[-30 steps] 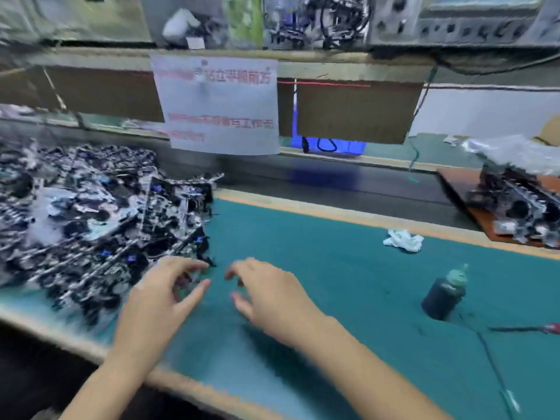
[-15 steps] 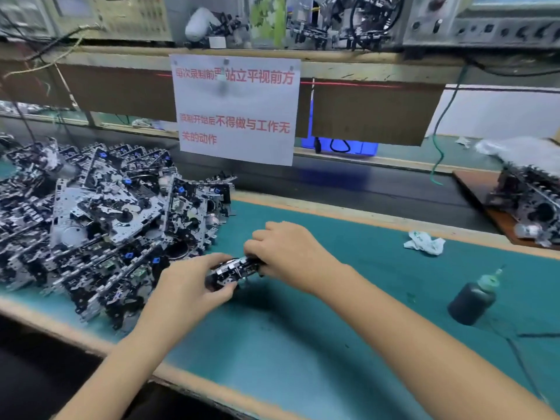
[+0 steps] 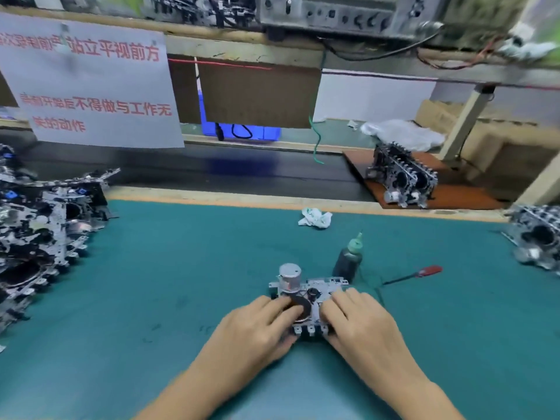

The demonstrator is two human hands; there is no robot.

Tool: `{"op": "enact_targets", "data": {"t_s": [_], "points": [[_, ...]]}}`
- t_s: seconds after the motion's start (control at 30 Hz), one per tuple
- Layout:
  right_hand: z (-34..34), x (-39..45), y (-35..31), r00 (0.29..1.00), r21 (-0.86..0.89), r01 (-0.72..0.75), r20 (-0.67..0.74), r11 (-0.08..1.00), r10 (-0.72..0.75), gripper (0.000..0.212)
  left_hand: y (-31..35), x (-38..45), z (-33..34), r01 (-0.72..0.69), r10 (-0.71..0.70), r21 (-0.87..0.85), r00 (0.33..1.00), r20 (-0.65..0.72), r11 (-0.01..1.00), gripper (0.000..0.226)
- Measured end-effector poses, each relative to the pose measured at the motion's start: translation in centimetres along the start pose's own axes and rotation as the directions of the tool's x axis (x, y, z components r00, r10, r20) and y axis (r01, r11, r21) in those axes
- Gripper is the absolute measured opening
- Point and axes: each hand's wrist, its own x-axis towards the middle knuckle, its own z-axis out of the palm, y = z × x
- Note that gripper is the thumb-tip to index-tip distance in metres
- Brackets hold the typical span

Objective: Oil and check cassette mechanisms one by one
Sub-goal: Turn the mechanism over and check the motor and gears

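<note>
Fingers of the left hand (image 3: 257,325) curl over the left edge of a flat silver metal cassette mechanism (image 3: 309,301), thumb under its near side, while the right hand (image 3: 357,319) grips the right edge with bent fingers on top. The mechanism lies on the teal bench mat (image 3: 181,283), near its middle, long axis running left to right, a silver cylindrical motor (image 3: 289,277) standing up at its far left corner, a dark round flywheel in the middle and small tabs along the near edge. A large heap of similar metal mechanisms (image 3: 42,231) fills the mat's left side. Just beyond the held mechanism stands a dark oil bottle with a green nozzle (image 3: 348,259), beside a red-handled screwdriver (image 3: 415,274). A white crumpled rag (image 3: 315,218) lies farther back.
</note>
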Motion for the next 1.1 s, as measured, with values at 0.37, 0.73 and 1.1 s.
{"op": "enact_targets", "data": {"t_s": [0.37,0.73,1.1], "points": [[0.0,-2.1,2.0,0.882,0.516,-0.385,-0.040,0.765,0.470,0.022,-1.3,1.4,0.8,0.482,-0.317,-0.283,0.823,0.471,0.829,0.125],[1.1,-2.7,1.7,0.770,0.547,-0.509,-0.056,0.665,0.636,0.032,-2.4,0.7,1.3,0.503,-0.277,-0.478,0.840,0.467,0.720,0.107],[1.1,-2.6,1.6,0.755,0.566,-0.517,-0.053,0.643,0.654,0.030,-1.3,0.7,1.8,0.468,-0.277,-0.444,0.859,0.430,0.764,0.095]]}}
